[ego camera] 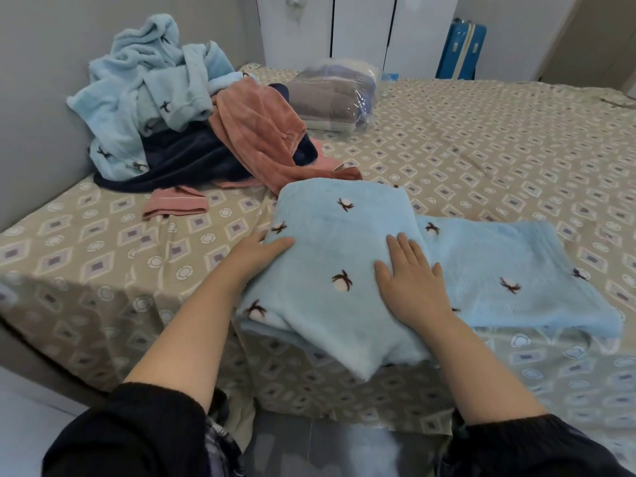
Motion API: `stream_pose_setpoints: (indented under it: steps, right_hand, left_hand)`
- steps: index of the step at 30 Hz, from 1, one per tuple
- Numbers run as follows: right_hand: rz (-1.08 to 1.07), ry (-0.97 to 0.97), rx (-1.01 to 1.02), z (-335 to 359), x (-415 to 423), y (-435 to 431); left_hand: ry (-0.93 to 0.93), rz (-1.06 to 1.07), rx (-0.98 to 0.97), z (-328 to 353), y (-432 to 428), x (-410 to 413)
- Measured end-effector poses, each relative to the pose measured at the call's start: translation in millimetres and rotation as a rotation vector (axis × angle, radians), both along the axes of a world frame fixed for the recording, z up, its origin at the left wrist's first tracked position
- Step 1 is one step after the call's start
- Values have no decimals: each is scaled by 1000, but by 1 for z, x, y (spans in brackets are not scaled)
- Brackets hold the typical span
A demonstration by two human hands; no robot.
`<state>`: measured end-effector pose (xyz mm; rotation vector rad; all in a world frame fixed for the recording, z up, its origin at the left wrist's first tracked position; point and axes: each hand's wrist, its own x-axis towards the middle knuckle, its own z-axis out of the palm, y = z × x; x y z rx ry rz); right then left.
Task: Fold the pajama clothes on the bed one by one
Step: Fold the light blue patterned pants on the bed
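A light blue fleece pajama piece (330, 256) with small brown-and-white motifs lies partly folded at the bed's near edge. One corner hangs over the edge, and a flatter part (516, 270) extends to the right. My left hand (261, 251) lies on the garment's left edge, thumb on top, the other fingers hidden. My right hand (409, 280) presses flat on the garment's middle with straight fingers. At the back left sits a heap of unfolded pajamas: light blue (148, 84), navy (186, 160) and pink (258, 132).
The bed (481, 139) has a beige sheet with a diamond pattern. A clear plastic bag of folded textiles (334, 94) lies at the far middle. A grey wall runs along the left. White wardrobe doors (361, 25) and a blue suitcase (461, 49) stand beyond the bed.
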<state>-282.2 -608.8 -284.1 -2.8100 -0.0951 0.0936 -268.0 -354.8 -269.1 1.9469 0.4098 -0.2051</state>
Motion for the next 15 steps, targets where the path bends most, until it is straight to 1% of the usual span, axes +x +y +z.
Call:
stream_pose_setpoints:
  steps: [2, 4, 8, 12, 13, 15]
  right_hand:
    - [-4, -3, -7, -1, 0, 1]
    - [-5, -16, -20, -3, 1, 2]
    - [-1, -32, -20, -3, 1, 3]
    - [-52, -63, -77, 0, -3, 12]
    - [-76, -53, -69, 3, -5, 17]
    - [-115, 16, 14, 10, -10, 29]
  left_hand:
    - [70, -36, -165, 1, 4, 1]
    - [94, -73, -253, 2, 3, 0]
    - [80, -18, -285, 2, 0, -1]
    - [89, 56, -313, 14, 1, -9]
    - [82, 58, -308, 20, 2, -13]
    - [59, 75, -247, 31, 12, -17]
